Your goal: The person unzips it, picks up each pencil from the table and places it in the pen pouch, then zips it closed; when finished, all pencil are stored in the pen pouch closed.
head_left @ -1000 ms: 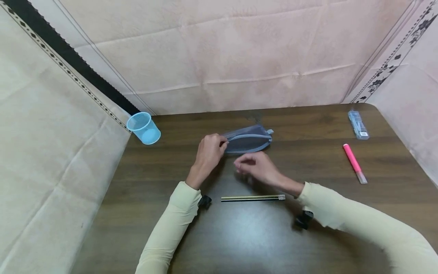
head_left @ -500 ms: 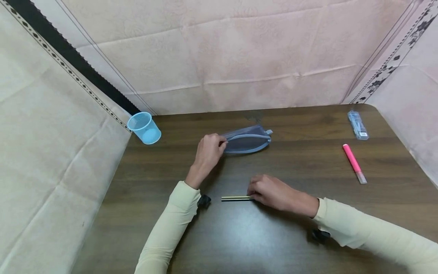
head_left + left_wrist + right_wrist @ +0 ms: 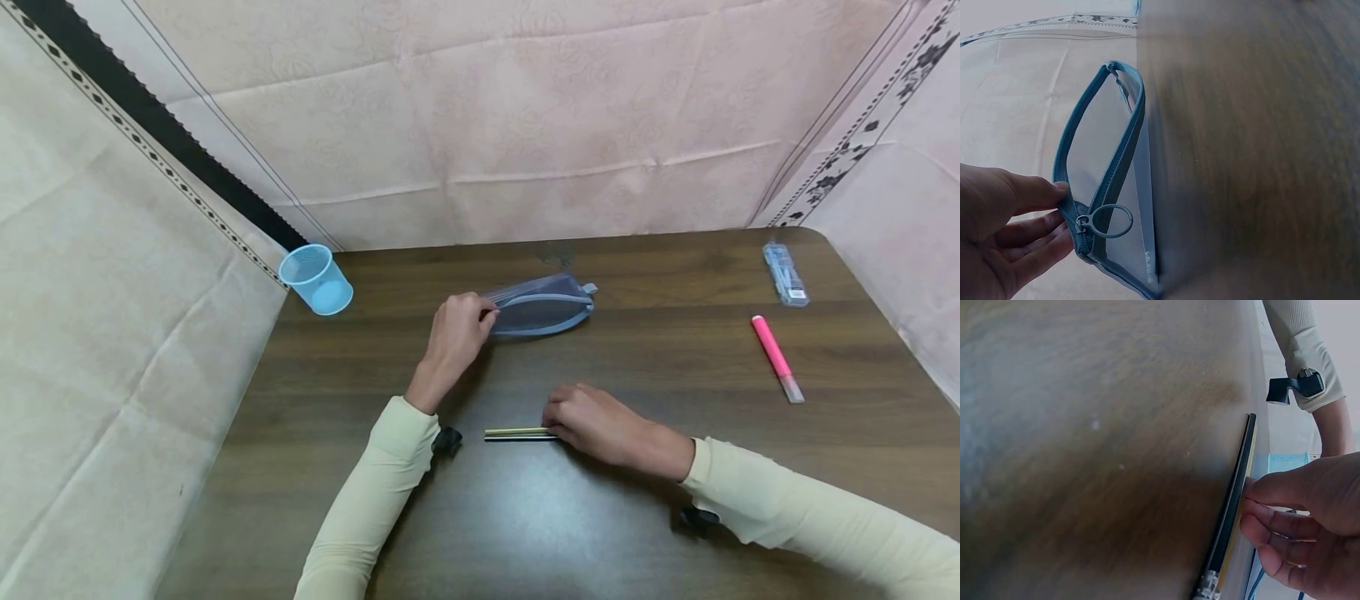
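My left hand [image 3: 461, 329] pinches the near left corner of a blue see-through mesh zip pouch [image 3: 543, 321]. In the left wrist view the pouch's zip stands open along its blue edge [image 3: 1065, 147], and a ring-shaped zip pull [image 3: 1083, 221] hangs close to my fingers. On the table nearer to me lie slim black and gold pencils [image 3: 517, 434] side by side. My right hand [image 3: 592, 421] grips them toward their right half, thumb and fingertips at the gold side. Their silver ends [image 3: 1210, 581] show in the right wrist view; in the head view the hand covers them.
A light blue plastic cup [image 3: 322, 287] stands at the table's far left corner. On the right lie a pink marker [image 3: 772, 350] and, farther back, a small light blue packet [image 3: 786, 275]. Pale cloth [image 3: 525, 125] hangs behind the brown wooden table [image 3: 360, 467].
My right hand has come away from the pouch, toward me and rightward, down onto the pencils, and has stayed nearly still since. My left hand keeps its hold on the pouch.
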The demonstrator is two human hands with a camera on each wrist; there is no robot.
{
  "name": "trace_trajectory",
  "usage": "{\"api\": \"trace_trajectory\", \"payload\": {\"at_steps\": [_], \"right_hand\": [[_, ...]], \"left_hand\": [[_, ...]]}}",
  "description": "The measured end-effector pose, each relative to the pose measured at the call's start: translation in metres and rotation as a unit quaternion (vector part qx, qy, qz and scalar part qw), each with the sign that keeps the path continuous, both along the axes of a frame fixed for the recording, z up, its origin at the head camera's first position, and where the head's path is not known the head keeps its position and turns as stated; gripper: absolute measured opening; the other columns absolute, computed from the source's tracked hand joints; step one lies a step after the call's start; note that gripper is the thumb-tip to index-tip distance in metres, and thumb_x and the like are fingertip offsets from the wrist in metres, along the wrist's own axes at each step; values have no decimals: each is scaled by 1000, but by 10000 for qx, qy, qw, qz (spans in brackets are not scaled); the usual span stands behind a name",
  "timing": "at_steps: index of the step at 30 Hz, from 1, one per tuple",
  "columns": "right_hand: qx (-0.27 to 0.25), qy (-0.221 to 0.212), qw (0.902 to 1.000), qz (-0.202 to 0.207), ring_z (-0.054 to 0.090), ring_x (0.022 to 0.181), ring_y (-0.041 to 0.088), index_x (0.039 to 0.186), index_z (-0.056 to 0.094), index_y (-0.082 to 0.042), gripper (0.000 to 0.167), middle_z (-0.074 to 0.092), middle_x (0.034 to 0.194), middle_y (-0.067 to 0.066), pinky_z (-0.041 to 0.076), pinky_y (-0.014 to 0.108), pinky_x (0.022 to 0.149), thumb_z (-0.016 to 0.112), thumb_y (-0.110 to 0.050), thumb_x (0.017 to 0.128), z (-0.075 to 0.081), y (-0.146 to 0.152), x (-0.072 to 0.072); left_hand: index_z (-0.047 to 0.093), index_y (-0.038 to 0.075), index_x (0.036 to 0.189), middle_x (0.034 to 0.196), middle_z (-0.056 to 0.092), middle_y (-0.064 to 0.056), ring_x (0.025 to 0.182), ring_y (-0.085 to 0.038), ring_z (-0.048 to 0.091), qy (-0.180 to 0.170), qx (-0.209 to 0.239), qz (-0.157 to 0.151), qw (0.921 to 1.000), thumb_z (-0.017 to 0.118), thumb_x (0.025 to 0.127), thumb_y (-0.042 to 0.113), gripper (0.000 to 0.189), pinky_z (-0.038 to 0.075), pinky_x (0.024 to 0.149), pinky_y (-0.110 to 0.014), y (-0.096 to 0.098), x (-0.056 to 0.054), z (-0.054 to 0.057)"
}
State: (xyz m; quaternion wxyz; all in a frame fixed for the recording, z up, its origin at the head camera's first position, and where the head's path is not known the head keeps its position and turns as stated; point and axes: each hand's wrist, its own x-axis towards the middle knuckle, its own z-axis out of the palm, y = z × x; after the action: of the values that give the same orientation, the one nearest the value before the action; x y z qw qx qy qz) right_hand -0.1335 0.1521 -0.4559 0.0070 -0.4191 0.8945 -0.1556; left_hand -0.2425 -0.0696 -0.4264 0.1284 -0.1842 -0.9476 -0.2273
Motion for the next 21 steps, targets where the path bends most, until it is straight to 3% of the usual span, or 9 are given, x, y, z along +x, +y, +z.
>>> {"api": "trace_trajectory", "payload": {"at_steps": [5,10,16,18,20,21], "right_hand": [[104,455,9989,-90,61,78,11,85,71,-15,6,63,81,-5,49,34,72,72,-12,90,-2,-1,1],[252,543,9979,-256,60,80,12,86,69,-14,6,64,84,-2,53,38,75,71,-16,91,1,-2,0],[86,939,9955,-60,59,79,13,88,66,-14,7,62,84,-3,50,32,70,73,-16,89,14,3,-9],[-155,577,9982,49,58,76,9,88,66,-15,6,62,83,-5,49,27,67,72,-14,90,20,6,-14],[-635,-261,9975,169,58,73,5,89,68,-14,4,65,82,-5,50,24,65,71,-11,90,27,10,-19],[-920,-774,9925,218,59,73,4,92,70,-12,3,68,83,-3,52,23,66,71,-9,90,30,12,-22]], "left_hand": [[81,8,99,94,78,-8,82,-17,73,-13,-52,16,10000,72,94,15,13,59,73,-33,0,-1,0],[82,8,99,94,79,-8,82,-17,72,-15,-57,31,10000,72,94,15,13,59,73,-33,1,-2,0],[82,8,100,95,79,-8,81,-17,72,-8,-67,56,10000,72,94,15,13,59,72,-33,1,-2,-1],[81,8,100,95,79,-8,81,-18,72,-20,-43,41,10000,72,94,15,13,59,72,-32,1,-2,-1],[81,7,100,95,79,-8,81,-18,72,-41,-34,25,10000,72,94,15,14,59,72,-32,1,-2,-1],[81,8,101,95,79,-8,81,-18,72,-50,-38,31,10000,72,94,15,14,59,73,-32,1,-2,-1]]}}
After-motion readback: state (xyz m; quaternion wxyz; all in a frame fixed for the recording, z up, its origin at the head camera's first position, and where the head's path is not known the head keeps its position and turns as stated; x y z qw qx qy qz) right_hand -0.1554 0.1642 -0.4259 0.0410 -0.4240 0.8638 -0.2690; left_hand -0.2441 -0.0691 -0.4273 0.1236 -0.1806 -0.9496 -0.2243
